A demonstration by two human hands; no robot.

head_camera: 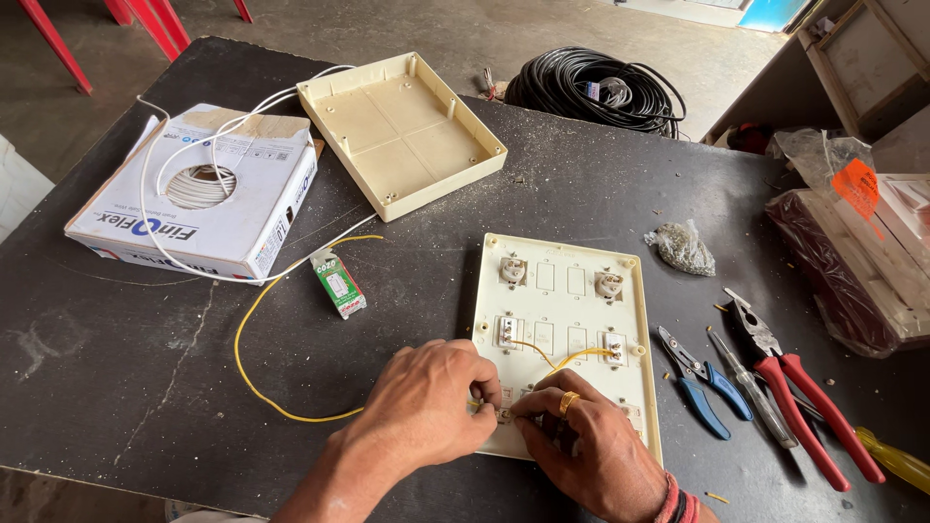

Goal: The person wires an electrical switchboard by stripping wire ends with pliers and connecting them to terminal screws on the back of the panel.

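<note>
Both hands' fingers pinch yellow wire [291, 407] at switch plate [562, 291] on dusty black table [116, 339], concrete floor [436, 24] beyond.

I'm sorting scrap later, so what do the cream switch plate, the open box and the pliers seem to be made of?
Switch plate and open box: likely moulded plastic, smooth matte cream with moulded ribs. Pliers: grey metal head, glossy red grips, probably rubber or plastic coating.

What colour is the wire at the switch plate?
Yellow wire, clearest in the head view.
</note>
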